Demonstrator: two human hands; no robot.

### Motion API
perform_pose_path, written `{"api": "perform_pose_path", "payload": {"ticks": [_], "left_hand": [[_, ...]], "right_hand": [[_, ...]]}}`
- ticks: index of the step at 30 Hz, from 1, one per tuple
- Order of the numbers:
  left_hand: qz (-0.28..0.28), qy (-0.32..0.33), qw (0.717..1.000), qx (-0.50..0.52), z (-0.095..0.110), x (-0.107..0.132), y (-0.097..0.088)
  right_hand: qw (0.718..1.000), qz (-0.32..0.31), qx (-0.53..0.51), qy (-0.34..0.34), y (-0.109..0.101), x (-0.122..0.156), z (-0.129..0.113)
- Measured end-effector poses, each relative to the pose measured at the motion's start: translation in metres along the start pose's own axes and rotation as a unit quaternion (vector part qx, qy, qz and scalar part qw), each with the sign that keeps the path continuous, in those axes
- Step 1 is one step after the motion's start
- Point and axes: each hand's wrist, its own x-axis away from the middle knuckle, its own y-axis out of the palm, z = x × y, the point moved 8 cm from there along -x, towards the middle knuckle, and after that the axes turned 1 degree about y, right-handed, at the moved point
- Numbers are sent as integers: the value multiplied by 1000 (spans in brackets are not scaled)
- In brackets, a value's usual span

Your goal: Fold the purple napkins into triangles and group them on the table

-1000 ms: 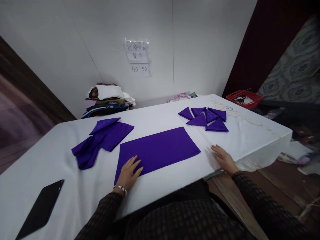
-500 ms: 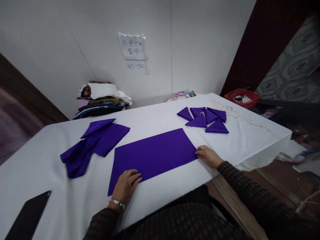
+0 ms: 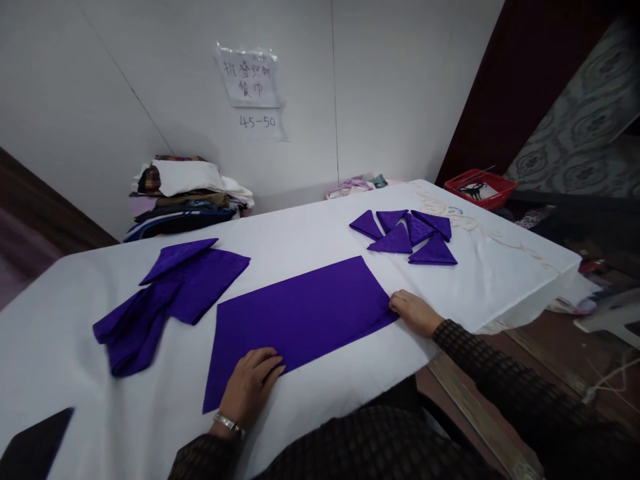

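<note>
A purple cloth napkin [image 3: 300,320] lies flat as a long rectangle on the white tablecloth. My left hand [image 3: 253,383], wearing a silver bracelet, rests on its near edge left of the middle, with the fingers laid on the fabric. At the near right corner, my right hand [image 3: 415,312] pinches the napkin between thumb and fingers; a slight crease shows beside the fingertips. Several purple napkins folded into triangles [image 3: 434,251] form a group beyond my right hand. To the left, more purple napkins [image 3: 173,283] lie loose and rumpled.
Stacked clothes [image 3: 185,190] stand against the wall at the back left. A red basket [image 3: 493,195] is beyond the table's far right corner. A dark flat object [image 3: 37,443] lies at the near left. A handwritten paper sign [image 3: 250,80] hangs on the wall.
The view has shifted slightly, so the things on the left appear farther left. Both hands stay at the same places on the napkin, and my right fingers look more curled at its corner.
</note>
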Motion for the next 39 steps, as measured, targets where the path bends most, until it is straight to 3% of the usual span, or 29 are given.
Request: {"api": "perform_pose_path", "payload": {"ticks": [10, 32, 39], "left_hand": [[-3, 0, 1000, 10, 3, -7, 1], [-19, 13, 1000, 9, 18, -2, 7], [3, -8, 1000, -9, 10, 7, 2]], "right_hand": [[999, 6, 8, -43, -7, 11, -6], [998, -20, 63, -13, 4, 23, -5], [1000, -20, 22, -4, -6, 29, -8]]}}
